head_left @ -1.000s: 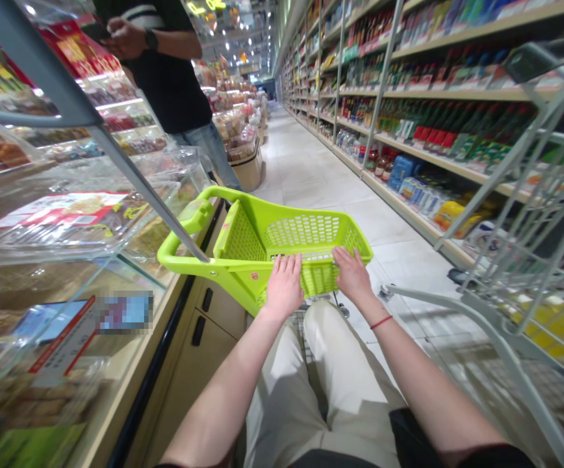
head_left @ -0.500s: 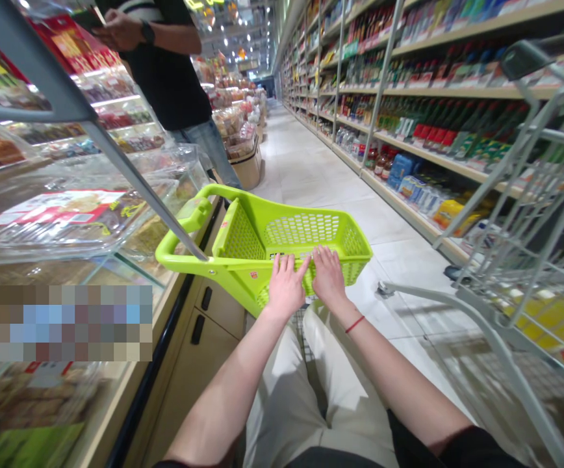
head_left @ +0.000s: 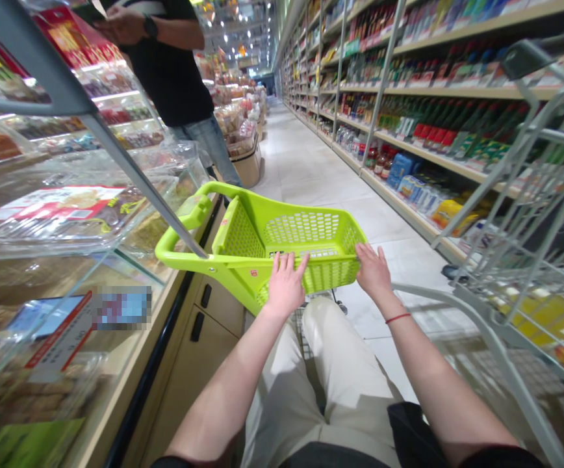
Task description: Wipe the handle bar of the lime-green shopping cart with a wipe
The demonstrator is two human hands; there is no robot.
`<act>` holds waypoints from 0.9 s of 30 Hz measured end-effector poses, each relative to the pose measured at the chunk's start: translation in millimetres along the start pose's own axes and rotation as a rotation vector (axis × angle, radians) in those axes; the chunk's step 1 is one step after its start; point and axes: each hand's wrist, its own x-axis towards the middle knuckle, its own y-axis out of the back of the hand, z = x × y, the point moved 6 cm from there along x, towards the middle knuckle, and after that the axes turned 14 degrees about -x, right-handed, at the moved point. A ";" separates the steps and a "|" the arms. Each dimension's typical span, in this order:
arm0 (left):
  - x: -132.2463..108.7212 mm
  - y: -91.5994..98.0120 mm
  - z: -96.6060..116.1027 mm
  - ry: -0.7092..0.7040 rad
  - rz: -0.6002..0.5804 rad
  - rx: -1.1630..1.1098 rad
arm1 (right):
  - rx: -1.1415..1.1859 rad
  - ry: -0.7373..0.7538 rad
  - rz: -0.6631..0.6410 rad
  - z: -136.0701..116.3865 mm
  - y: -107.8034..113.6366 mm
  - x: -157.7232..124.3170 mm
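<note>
A bright green shopping cart (head_left: 301, 221) with perforated basket walls stands sideways before my knees. My left hand (head_left: 286, 281) rests on the near rim, its fingers stretched out and slightly spread, the tips over the edge. At the right front corner of the basket is my right hand (head_left: 373, 272), a red string around its wrist. Its fingers are extended against the corner, and part of the thumb side touches the rim. A grey metal bar (head_left: 150, 195) comes down to the cart's near side. Inside the basket I see only its slotted floor.
On the left runs a glass-fronted food counter (head_left: 136, 273) with clear plastic packs (head_left: 62, 208). Beyond it stands a person in a black shirt (head_left: 175, 78). A grey wire cart (head_left: 520, 214) stands at right, before stocked shelves (head_left: 433, 91). A tiled aisle (head_left: 286, 149) leads away.
My right hand has moved right along the rim, from beside my left hand to the basket's front corner. My left hand stays in place. The cart has barely moved.
</note>
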 end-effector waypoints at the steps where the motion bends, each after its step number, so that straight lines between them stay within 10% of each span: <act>1: -0.1 -0.3 -0.2 0.001 0.001 -0.001 | -0.005 -0.025 0.001 3.2 -1.3 -0.3; 7: -0.3 -2.5 -1.5 0.006 0.005 -0.019 | 0.002 -0.131 0.028 -30.9 3.6 0.3; 15: -1.0 -0.3 -0.5 0.014 0.017 -0.034 | 0.140 0.192 0.034 -107.0 19.2 -0.1; 27: -0.7 -3.0 -3.2 0.016 0.009 -0.049 | 0.104 0.057 0.048 -1.9 -2.2 -1.3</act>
